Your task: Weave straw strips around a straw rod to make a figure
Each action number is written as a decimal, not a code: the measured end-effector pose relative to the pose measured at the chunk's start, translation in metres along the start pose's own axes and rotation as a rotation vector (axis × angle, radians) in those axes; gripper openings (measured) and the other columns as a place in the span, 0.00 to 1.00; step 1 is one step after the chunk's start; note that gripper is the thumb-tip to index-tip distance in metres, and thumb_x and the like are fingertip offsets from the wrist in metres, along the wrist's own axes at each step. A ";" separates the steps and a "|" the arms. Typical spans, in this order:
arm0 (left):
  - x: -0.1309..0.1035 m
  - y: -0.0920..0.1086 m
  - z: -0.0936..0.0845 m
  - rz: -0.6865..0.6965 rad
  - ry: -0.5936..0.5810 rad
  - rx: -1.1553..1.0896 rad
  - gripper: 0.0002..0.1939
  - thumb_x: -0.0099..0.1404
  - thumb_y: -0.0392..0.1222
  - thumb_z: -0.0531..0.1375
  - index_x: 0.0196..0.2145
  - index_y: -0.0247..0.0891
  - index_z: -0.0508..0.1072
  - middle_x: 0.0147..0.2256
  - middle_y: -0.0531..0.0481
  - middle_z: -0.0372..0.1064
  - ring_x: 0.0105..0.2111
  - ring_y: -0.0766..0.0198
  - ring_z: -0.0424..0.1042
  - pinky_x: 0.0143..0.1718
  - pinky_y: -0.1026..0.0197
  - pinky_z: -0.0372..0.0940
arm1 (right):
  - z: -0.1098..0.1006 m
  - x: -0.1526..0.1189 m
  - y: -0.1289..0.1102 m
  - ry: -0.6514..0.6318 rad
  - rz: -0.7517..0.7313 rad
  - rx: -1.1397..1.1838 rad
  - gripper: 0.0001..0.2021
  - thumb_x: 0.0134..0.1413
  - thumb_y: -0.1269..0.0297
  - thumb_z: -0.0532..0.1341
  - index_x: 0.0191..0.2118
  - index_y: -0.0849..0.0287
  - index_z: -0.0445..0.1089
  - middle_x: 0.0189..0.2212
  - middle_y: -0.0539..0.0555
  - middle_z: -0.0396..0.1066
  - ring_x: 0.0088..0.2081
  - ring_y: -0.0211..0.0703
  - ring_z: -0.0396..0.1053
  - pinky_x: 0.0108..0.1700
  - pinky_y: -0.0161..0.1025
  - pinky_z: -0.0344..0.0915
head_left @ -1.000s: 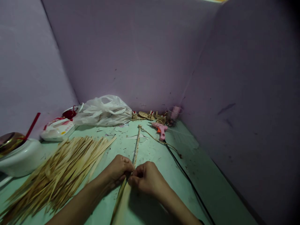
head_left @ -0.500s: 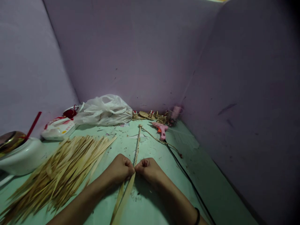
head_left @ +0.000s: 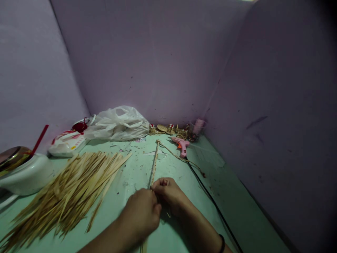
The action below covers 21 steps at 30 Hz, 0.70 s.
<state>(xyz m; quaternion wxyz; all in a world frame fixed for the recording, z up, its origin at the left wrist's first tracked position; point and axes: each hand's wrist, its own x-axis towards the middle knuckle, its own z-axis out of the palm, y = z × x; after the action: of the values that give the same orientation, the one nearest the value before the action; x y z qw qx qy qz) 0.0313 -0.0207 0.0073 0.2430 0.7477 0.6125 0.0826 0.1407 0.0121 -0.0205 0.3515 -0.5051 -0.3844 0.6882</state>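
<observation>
A thin braid of pale dried-leaf strips [head_left: 155,163] runs down the table from a knotted far end. At its near end my right hand [head_left: 170,195] pinches it between thumb and fingertips. My left hand [head_left: 142,212] is closed just below and left of that pinch, its back towards me and its fingers curled round the loose strips. Their hold is partly hidden. Loose strip ends [head_left: 143,246] show beneath my left wrist. To the left lies a spread bundle of dried strips [head_left: 76,186].
A pink glue gun [head_left: 181,146] with a black cable [head_left: 210,200] lies right of the braid, near a thin cord [head_left: 179,158]. Behind are a white plastic bag [head_left: 118,124] and small woven pieces [head_left: 162,128]. A white pot [head_left: 28,175] and a tissue pack [head_left: 67,144] stand left.
My left hand has moved nearer to me and turned its back upward, crossing below the right hand. The loose strips are now mostly hidden. My right hand keeps its pinch.
</observation>
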 end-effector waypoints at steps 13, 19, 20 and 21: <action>0.030 -0.017 0.002 -0.368 -0.211 -0.866 0.07 0.41 0.34 0.53 0.10 0.35 0.60 0.06 0.57 0.51 0.06 0.74 0.47 0.09 0.69 0.39 | -0.013 0.002 0.005 0.012 -0.099 -0.266 0.04 0.28 0.72 0.58 0.19 0.63 0.62 0.14 0.48 0.63 0.18 0.31 0.58 0.22 0.30 0.51; 0.034 -0.017 0.010 -0.267 -0.049 -0.810 0.07 0.36 0.29 0.49 0.07 0.34 0.59 0.05 0.58 0.48 0.10 0.76 0.45 0.12 0.69 0.39 | -0.009 -0.016 -0.001 0.279 -0.320 -0.926 0.07 0.35 0.69 0.56 0.20 0.63 0.70 0.18 0.54 0.69 0.22 0.36 0.62 0.23 0.31 0.49; 0.034 -0.017 0.011 -0.275 -0.049 -0.829 0.07 0.37 0.29 0.49 0.07 0.34 0.59 0.05 0.58 0.48 0.09 0.76 0.45 0.12 0.69 0.38 | -0.008 -0.019 -0.002 0.293 -0.315 -0.963 0.07 0.36 0.69 0.55 0.20 0.63 0.71 0.18 0.55 0.69 0.22 0.36 0.62 0.23 0.32 0.49; 0.033 -0.017 0.012 -0.288 -0.049 -0.857 0.07 0.37 0.30 0.49 0.07 0.34 0.59 0.05 0.58 0.48 0.09 0.76 0.45 0.12 0.69 0.38 | -0.006 -0.022 -0.002 0.290 -0.309 -0.988 0.08 0.36 0.69 0.55 0.20 0.62 0.71 0.18 0.55 0.69 0.21 0.36 0.62 0.22 0.32 0.48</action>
<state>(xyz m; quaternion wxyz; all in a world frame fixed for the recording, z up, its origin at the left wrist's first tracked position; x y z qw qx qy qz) 0.0296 0.0098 -0.0170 0.5542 0.4884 0.6148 0.2762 0.1521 -0.0049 -0.0103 0.2188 -0.6377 -0.6797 0.2889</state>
